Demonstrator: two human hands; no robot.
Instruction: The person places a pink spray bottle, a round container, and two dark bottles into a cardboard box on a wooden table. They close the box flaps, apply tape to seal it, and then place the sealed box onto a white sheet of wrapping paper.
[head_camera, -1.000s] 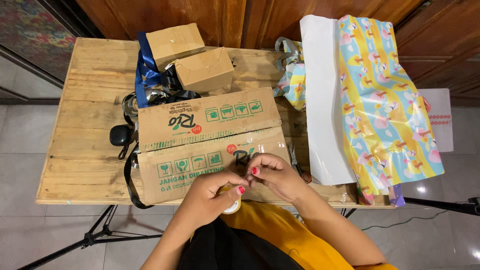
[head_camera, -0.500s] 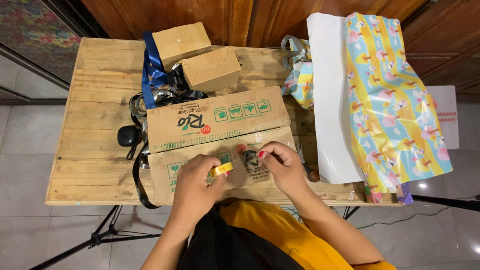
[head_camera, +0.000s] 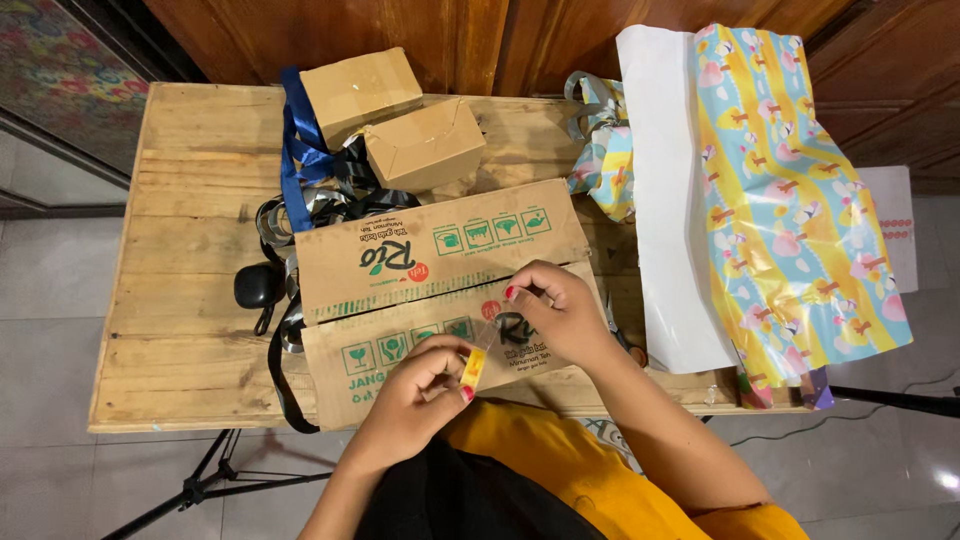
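**Tape drawn out over the flattened carton**

Head view: the large flattened cardboard carton (head_camera: 440, 290) lies at the middle of the wooden table (head_camera: 180, 200), and both hands work over its near half. The left hand (head_camera: 415, 395) pinches a small roll of clear tape with a yellow core (head_camera: 473, 367) between thumb and fingers, at the carton's near edge. The right hand (head_camera: 555, 310) pinches the free end of the tape strip (head_camera: 490, 335), fingers closed on it, over the carton's seam.

A second ago the roll sat lower, off the carton's near edge; half a second ago it had risen onto the carton. Now the hands are apart and a short strip spans between them.

Behind the carton sit two small brown boxes (head_camera: 400, 120) on blue and black ribbon (head_camera: 300, 170); to its right, patterned wrapping paper (head_camera: 780, 200).
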